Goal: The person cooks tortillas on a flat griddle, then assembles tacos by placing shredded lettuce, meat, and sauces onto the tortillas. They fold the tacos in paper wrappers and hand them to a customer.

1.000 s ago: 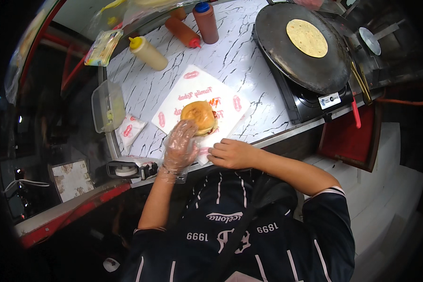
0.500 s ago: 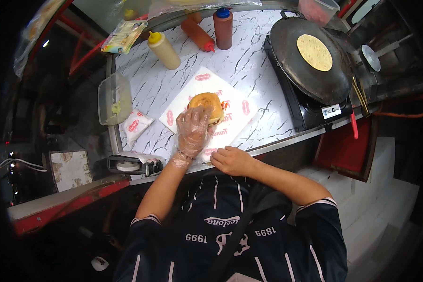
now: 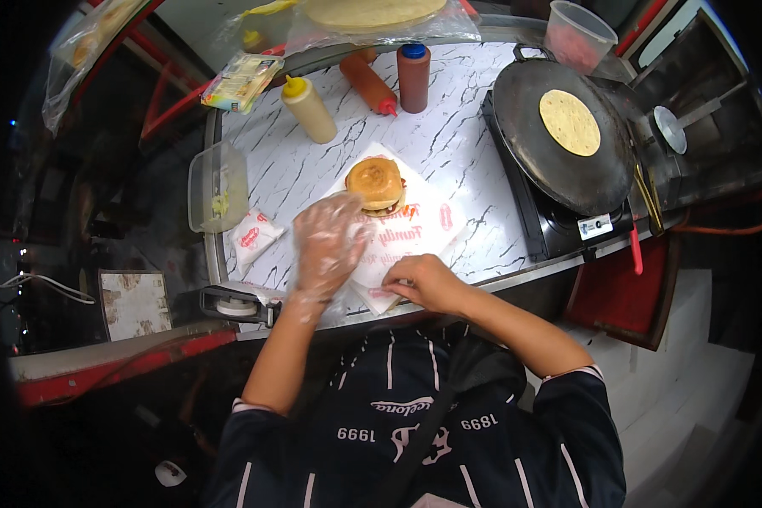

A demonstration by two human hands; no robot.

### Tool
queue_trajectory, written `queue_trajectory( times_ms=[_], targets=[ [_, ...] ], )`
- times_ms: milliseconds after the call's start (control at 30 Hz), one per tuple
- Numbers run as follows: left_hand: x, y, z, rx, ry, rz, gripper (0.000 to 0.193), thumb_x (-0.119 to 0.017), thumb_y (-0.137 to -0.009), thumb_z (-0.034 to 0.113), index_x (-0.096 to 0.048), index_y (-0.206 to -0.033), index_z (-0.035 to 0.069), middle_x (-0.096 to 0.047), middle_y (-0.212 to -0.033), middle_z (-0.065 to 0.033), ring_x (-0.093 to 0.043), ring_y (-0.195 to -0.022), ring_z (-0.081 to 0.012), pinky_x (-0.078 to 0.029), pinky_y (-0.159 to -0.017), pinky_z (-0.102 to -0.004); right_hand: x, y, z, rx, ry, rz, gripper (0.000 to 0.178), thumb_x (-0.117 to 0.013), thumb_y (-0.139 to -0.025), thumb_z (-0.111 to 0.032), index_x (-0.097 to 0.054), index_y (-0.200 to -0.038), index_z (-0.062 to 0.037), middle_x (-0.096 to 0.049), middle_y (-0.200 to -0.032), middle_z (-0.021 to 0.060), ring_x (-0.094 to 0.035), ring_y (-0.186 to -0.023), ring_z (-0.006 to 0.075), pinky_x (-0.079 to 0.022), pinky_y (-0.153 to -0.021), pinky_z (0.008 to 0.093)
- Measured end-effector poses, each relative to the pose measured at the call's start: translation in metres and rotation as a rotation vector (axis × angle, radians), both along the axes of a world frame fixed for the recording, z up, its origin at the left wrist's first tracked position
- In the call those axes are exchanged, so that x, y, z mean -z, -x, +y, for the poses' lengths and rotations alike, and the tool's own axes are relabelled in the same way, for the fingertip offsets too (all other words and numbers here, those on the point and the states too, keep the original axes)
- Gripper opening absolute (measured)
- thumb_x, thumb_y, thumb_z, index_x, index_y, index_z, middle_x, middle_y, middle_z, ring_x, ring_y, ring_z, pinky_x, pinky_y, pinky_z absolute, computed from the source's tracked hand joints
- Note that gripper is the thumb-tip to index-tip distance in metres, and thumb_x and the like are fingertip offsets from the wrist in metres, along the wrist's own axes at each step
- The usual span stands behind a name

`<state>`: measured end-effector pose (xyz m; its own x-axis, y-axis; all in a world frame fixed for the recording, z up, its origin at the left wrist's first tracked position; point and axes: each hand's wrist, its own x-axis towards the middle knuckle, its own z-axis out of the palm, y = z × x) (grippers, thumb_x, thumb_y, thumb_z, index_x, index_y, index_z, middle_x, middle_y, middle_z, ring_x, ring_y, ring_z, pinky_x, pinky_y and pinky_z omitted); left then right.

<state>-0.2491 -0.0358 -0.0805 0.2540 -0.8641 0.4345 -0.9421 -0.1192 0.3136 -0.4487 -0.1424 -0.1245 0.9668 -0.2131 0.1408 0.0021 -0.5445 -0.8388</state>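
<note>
On the far half of the paper (image 3: 408, 240) sits the burger (image 3: 374, 181). Just near-left of it, the gloved left hand (image 3: 328, 241) spreads loosely, whether touching it I cannot tell. The right hand (image 3: 429, 284) half curls at the paper's near corner, its grip unclear. Farther left is a tub (image 3: 196, 193); far right, flatbread (image 3: 570, 123) lies on a pan (image 3: 567, 184).

Your white, dark-veined tabletop (image 3: 459, 127) is brightly lit, while the surroundings at your left sink into near-darkness. Pale glints and slight blur mark your clear-plastic-gloved left hand (image 3: 326, 245). Straight edges bow toward the black, rounded rim.
</note>
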Motion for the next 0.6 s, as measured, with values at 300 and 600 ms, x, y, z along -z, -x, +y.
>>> queue_trajectory(
  times_ms=[300, 600],
  targets=[
    [-0.025, -0.024, 0.023, 0.074, 0.120, 0.243, 0.025, -0.073, -0.085, 0.008, -0.072, -0.110, 0.003, -0.073, -0.107, -0.0152, -0.073, -0.099, -0.0314, -0.059, -0.085, -0.0413, -0.051, -0.127, -0.126, 0.301, 0.332, -0.053, 0.011, -0.077, -0.083, -0.006, -0.077, -0.094, -0.0053, -0.072, -0.095, 0.0127, -0.072, -0.082, 0.0262, -0.055, -0.074, 0.0385],
    [0.045, -0.024, -0.084, 0.092, -0.161, 0.036, 0.070, -0.067, -0.095, 0.049, -0.055, -0.140, -0.004, -0.054, -0.144, -0.0277, -0.048, -0.139, -0.0420, -0.038, -0.117, -0.0503, 0.047, -0.185, -0.197, 0.156, 0.244, 0.268, 0.009, -0.077, -0.077, -0.010, -0.082, -0.084, -0.0113, -0.077, -0.085, 0.0115, -0.075, -0.084, 0.0292, -0.058, -0.080, 0.0389]
  ],
)
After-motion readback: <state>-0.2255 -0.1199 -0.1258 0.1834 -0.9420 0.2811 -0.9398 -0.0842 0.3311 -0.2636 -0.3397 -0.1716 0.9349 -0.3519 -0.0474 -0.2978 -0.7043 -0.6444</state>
